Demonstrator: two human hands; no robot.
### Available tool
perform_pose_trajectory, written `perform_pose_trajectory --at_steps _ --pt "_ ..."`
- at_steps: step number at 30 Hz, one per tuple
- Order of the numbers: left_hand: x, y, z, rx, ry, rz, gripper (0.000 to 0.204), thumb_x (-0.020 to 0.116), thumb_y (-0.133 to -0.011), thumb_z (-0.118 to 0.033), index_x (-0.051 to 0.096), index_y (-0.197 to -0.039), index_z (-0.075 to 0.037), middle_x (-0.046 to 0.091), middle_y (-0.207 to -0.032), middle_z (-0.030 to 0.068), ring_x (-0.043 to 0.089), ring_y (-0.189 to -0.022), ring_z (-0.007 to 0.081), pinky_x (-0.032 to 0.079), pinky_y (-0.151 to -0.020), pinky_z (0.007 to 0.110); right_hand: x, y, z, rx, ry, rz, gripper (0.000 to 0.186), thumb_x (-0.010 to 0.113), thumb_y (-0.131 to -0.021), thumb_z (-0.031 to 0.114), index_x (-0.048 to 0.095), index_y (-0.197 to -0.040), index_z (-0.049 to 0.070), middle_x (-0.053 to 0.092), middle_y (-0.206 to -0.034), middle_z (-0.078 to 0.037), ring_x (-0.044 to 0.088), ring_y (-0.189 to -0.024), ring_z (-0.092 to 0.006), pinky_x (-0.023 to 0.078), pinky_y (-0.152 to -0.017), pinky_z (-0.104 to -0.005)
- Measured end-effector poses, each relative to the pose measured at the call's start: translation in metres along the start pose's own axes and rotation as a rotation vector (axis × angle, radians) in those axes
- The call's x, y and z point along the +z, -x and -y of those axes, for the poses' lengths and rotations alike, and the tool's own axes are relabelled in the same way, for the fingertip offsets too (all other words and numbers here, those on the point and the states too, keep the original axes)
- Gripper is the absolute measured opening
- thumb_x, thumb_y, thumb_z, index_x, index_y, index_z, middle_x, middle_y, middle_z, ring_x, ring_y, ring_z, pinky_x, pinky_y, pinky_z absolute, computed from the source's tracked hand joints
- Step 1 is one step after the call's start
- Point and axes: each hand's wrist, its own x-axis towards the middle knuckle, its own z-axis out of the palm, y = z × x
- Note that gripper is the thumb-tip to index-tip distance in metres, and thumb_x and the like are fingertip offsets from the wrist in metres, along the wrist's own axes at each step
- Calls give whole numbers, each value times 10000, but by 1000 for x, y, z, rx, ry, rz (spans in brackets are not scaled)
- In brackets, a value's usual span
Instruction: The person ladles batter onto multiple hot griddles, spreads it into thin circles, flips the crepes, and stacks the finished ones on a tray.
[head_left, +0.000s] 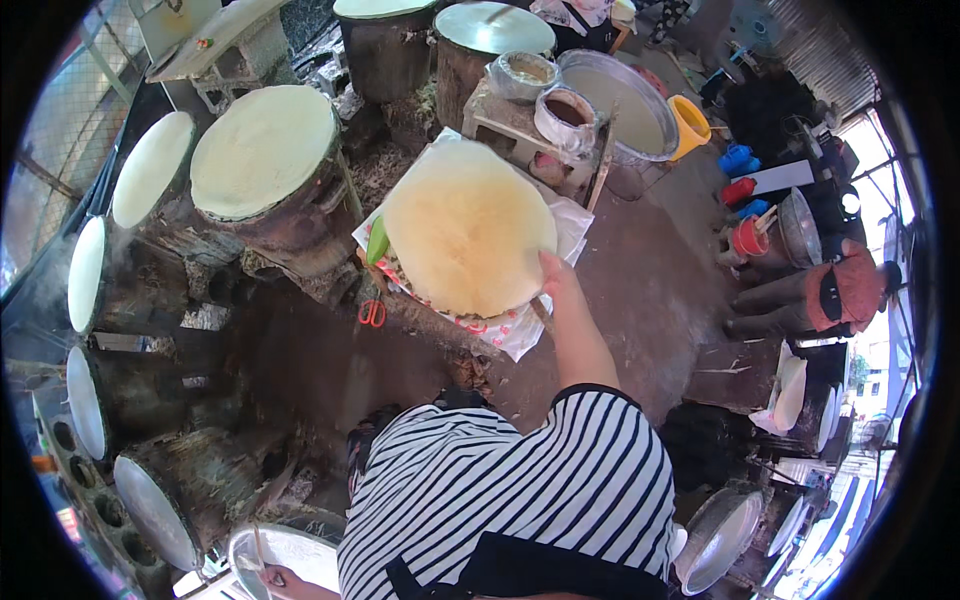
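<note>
A large round pale flatbread (470, 230), browned in the middle, lies on a white and red printed cloth (522, 338) in front of me. My right hand (562, 275) grips its right edge, thumb near the rim, the other fingers mostly hidden. At the lower left, my left hand (283, 580) is closed around a thin stick-like handle (258, 548) over a shiny metal basin (290, 550). What the handle ends in cannot be made out. By the bread's left edge lies a long green object (377, 241), and orange-handled scissors (371, 313) are below it.
Round griddles on drum stoves curve around my left, one covered by a pale sheet of batter or bread (262, 150). Ahead stand two plastic-wrapped pots (568, 120), a wide batter tub (625, 105) and a yellow bucket (689, 127). A person in red (845, 290) bends at the right.
</note>
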Motion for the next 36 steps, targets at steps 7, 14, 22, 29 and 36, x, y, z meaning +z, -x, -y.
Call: perform_pose_trajectory --at_steps 7,14,22,29,36 --pt "-25 24 -5 47 64 -34 167 480 -897 -26 526 -1040 47 363 -589 -28 327 -458 45 313 -394 160 -3 -44 1 46 35 -328 387 523 -848 152 508 -1195 -20 574 -1171 -127 559 -1059 -279 452 -905 -393" --pt "-95 -8 -38 41 247 -63 158 484 -892 -16 527 -1031 46 366 -589 -25 330 -460 47 314 -397 161 -37 -133 21 -79 1212 -528 438 617 -779 308 574 -1060 -25 616 -1004 -169 583 -862 -266 469 -745 -397" --pt "-120 32 -83 -24 611 13 63 455 -901 -13 504 -924 20 358 -565 -30 329 -458 46 300 -406 166 72 -19 -27 -773 1383 -299 343 525 -849 248 614 -907 -78 630 -891 -238 604 -804 -398 478 -709 -477" --pt "-148 26 -54 -75 690 119 262 451 -922 -76 472 -1127 86 358 -552 -43 319 -445 32 280 -384 179 319 181 -307 -93 1168 1190 224 465 -876 97 603 -1022 -2 659 -855 -117 636 -757 -224 504 -701 -325" --pt "-64 9 -36 54 477 -338 206 504 -905 -106 525 -1056 33 389 -575 -43 330 -429 26 300 -357 158 444 420 -463 469 1214 2264 301 515 -904 277 627 -984 10 658 -794 -95 633 -730 -163 494 -677 -294"
